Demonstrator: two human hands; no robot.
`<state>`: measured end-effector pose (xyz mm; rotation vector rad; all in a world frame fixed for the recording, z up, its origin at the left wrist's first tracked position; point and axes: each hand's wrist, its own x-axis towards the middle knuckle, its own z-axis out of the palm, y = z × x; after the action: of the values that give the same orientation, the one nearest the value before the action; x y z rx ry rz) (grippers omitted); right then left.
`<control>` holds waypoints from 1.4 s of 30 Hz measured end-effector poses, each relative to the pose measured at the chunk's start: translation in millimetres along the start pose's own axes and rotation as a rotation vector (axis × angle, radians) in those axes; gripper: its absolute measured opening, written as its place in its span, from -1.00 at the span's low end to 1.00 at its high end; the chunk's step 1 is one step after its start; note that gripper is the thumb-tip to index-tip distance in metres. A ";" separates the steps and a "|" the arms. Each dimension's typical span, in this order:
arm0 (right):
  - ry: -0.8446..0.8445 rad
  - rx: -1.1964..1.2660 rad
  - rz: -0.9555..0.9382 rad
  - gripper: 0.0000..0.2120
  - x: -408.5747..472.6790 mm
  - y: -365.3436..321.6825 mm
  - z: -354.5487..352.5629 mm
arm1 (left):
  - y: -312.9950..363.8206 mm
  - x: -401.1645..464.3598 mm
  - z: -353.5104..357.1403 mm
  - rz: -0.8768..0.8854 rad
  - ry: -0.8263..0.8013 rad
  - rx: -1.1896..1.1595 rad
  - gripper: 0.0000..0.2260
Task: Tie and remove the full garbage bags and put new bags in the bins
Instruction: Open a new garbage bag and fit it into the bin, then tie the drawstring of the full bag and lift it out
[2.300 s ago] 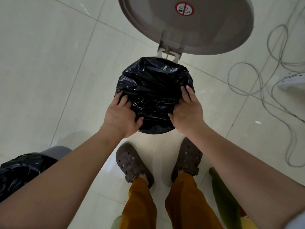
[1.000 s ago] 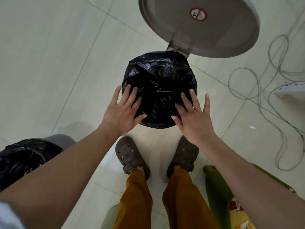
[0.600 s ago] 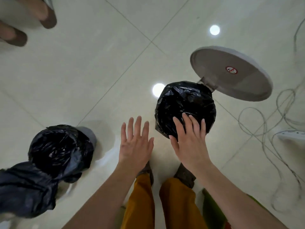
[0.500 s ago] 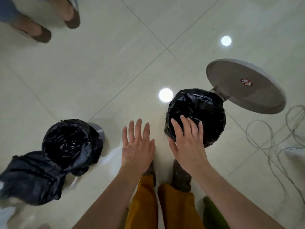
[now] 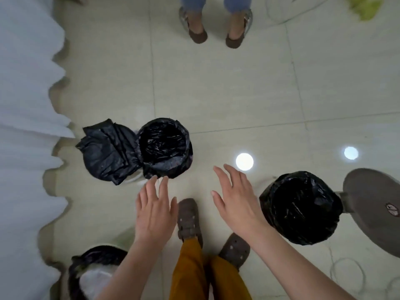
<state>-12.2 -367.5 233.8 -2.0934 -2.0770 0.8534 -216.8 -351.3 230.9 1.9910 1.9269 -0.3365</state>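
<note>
right hand (image 5: 234, 204) lifted off lined bin (image 5: 300, 207), both hands now over floor

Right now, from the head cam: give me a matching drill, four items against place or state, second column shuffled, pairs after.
Column 1:
1. left hand
2. round grey lid
3. folded black bags
4. second person's feet

Column 2:
A. top edge of the view
B. swung open, far right
C. left of the middle lined bin
D. fingers straight, holding nothing, just short of that bin

Pairs: 1-D, 2-B, 3-C, 4-A
</note>
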 end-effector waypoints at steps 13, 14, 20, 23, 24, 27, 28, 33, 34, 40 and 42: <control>-0.237 -0.002 -0.341 -0.47 -10.0 -182.6 63.8 | -182.2 -148.8 19.0 -0.650 -0.036 -0.260 -0.50; -0.267 -0.016 -0.357 -0.47 -11.8 -193.2 73.0 | -191.3 -159.8 24.2 -0.688 -0.040 -0.284 -0.50; -0.438 -0.076 -0.412 -0.47 -30.6 -240.5 125.0 | -229.5 -217.4 51.9 -0.861 -0.092 -0.413 -0.51; -0.487 -0.095 -0.432 -0.49 -40.4 -250.4 148.8 | -236.9 -237.5 66.8 -0.890 -0.154 -0.408 -0.51; -0.504 -0.102 -0.439 -0.49 -43.7 -251.5 155.6 | -237.3 -243.0 72.3 -0.899 -0.155 -0.415 -0.51; -0.560 -0.140 -0.473 -0.50 -53.0 -247.8 172.7 | -233.6 -255.1 88.6 -0.956 -0.142 -0.456 -0.49; -0.582 -0.158 -0.484 -0.51 -55.5 -244.5 177.0 | -230.8 -257.8 93.7 -0.970 -0.149 -0.469 -0.49; -0.619 -0.220 -0.538 -0.52 -60.7 -225.8 191.1 | -211.2 -267.3 121.3 -1.001 -0.121 -0.542 -0.50; -0.617 -0.220 -0.539 -0.52 -61.2 -222.5 192.7 | -207.3 -268.1 126.9 -1.006 -0.116 -0.553 -0.50; -0.605 -0.217 -0.507 -0.52 -66.7 -204.0 204.7 | -194.8 -267.8 157.6 -1.018 -0.081 -0.610 -0.55; -0.615 -0.194 -0.496 -0.52 -71.9 -202.0 214.2 | -196.8 -267.3 170.1 -1.016 -0.044 -0.662 -0.54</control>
<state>-280.9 -488.3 162.7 -1.3505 -2.8986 1.3637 -413.6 -661.7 167.5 0.5152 2.4379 0.0429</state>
